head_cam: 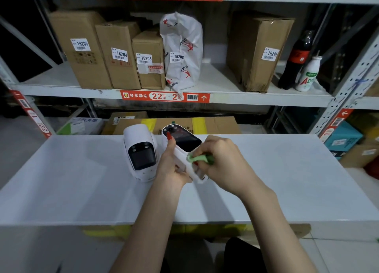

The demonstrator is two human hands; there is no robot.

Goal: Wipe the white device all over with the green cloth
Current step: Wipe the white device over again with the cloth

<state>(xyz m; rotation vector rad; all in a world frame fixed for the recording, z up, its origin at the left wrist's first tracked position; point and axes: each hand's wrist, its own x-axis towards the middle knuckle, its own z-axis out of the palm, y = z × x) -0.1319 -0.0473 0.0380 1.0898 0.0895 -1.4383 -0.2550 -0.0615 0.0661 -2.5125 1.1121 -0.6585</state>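
— Green cloth [200, 159], bunched small: is that what your right hand [222, 163] has?

— Yes. Your right hand's fingers are curled round it and press it against the side of the white device [184, 149], just below centre of the frame. Your left hand [171, 166] grips the device from the left, one red-nailed finger laid up along its dark front panel. You hold it tilted, just above the table.

— And beside it?

— A second white device [141, 152] stands on the white table [287, 180] just left of your left hand, its dark screen facing you.

— What lies beyond the table?

— Flattened cardboard with yellow tape [196, 125] sits behind the table's far edge, under a grey metal shelf [61, 88]. On that shelf, across the upper half of the frame, stand brown boxes [114, 53] labelled 16203, 16204, 16205 and 16209, with a white printed bag [182, 49] marked 16208 between them. At the upper right a dark cola bottle [295, 61] and a white drink bottle [309, 73] stand side by side. Red shelf labels [164, 96] read 22-2 and 22-3. The room is dim.
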